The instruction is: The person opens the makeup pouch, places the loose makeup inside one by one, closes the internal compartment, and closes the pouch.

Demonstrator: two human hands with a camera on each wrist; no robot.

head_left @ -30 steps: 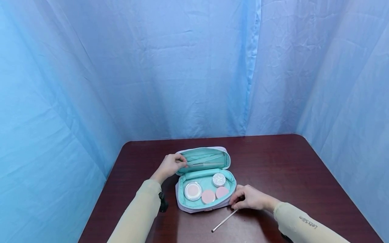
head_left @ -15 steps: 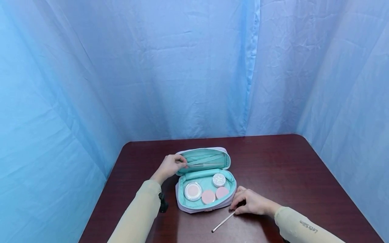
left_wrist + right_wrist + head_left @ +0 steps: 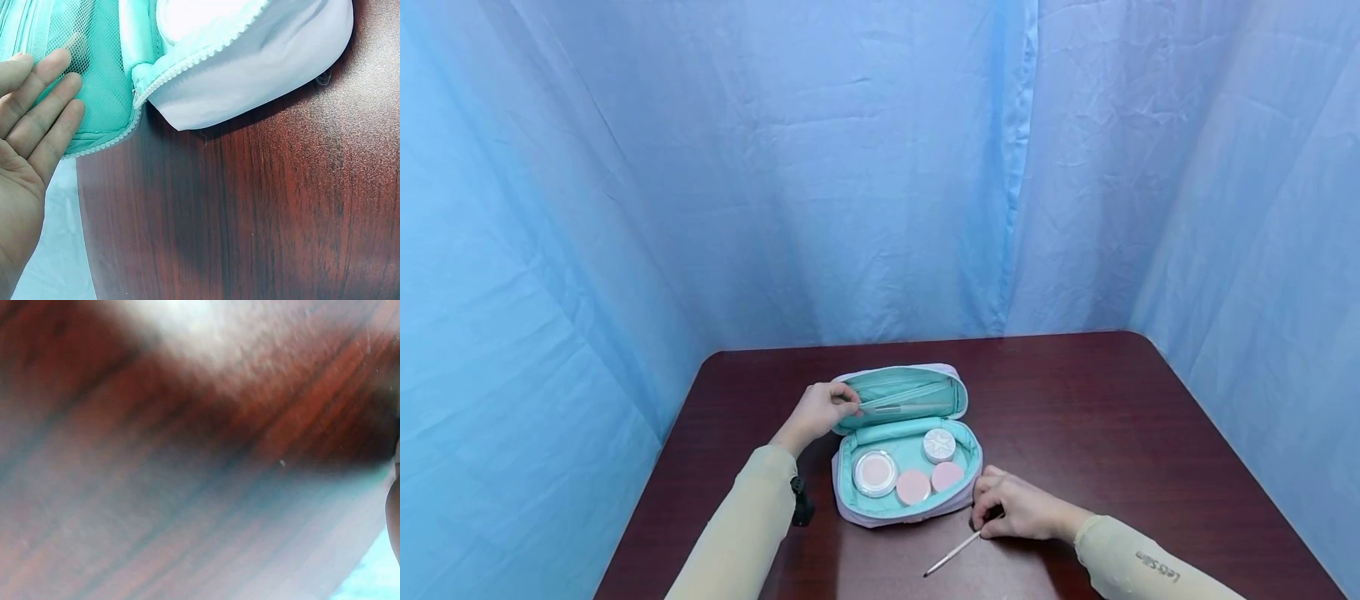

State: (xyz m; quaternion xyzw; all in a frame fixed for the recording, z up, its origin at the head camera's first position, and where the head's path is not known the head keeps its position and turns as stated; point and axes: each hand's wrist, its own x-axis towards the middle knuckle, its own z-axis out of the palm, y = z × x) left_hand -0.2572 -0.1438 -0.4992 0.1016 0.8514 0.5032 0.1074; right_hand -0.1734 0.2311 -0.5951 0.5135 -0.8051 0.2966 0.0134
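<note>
A lilac cosmetic bag [image 3: 904, 518] with mint lining lies unzipped, its lid [image 3: 901, 371] folded back. At the lid's left end my left hand [image 3: 818, 410] pinches the edge of the mesh pocket [image 3: 103, 103] between thumb and index finger, the other fingers nearly straight. A slim brush-like item [image 3: 80, 53] shows through the mesh. Just right of the bag, my right hand [image 3: 1018, 507] pinches a thin makeup brush [image 3: 951, 555] low over the table; its handle points toward the near left, and its other end is hidden by the fingers. The right wrist view shows mostly blurred tabletop.
Inside the bag's base are a round clear-rimmed compact [image 3: 875, 473], two pink round-lidded containers [image 3: 913, 487] and a white patterned jar [image 3: 939, 446]. The dark red wooden table [image 3: 1090, 417] is enclosed by blue curtains [image 3: 880, 167] at the back and sides.
My right hand has shifted slightly toward the table's near edge, and its grip on the makeup brush has changed a little. The left hand stays at the mesh pocket.
</note>
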